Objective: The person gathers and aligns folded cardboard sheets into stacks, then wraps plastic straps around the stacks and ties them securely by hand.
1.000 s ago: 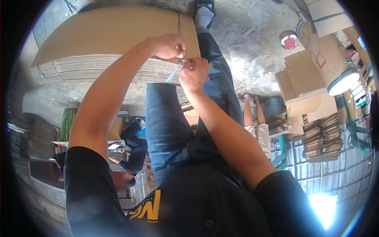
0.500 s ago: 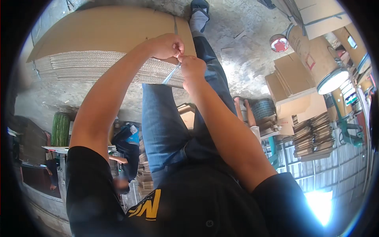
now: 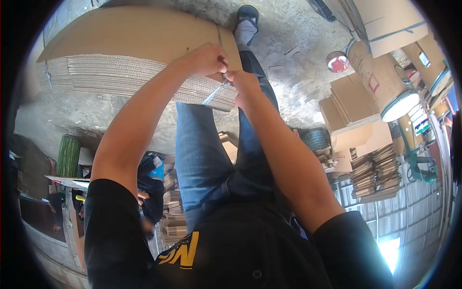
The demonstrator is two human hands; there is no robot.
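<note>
A thick bundle of flat brown cardboard sheets [image 3: 130, 36] lies at the upper left, with its corrugated edges facing me. A thin bluish strap [image 3: 210, 98] runs over its front edge near the right end. My left hand [image 3: 208, 59] is above that edge, fingers closed in a pinch on the strap. Just right of it, my right hand [image 3: 246, 85] is closed too, its fingertips pinching the strap where it bends over the top edge. The fingertips of both hands are nearly touching. The strap's ends are partly hidden by the fingers.
My legs in jeans [image 3: 199, 154] are in front of the bundle. At right are cardboard boxes [image 3: 353, 98], a red-and-white round lid [image 3: 337, 62], a stack of folded cardboard [image 3: 378, 176] and green metalwork [image 3: 423, 173]. Another person [image 3: 153, 192] is at lower left, near a green roll [image 3: 68, 156].
Both hands stay at the strap; my right hand has shifted slightly, its fingers now lower beside the left fingertips. The view has shifted, and the bare legs at right have gone behind my arm.
</note>
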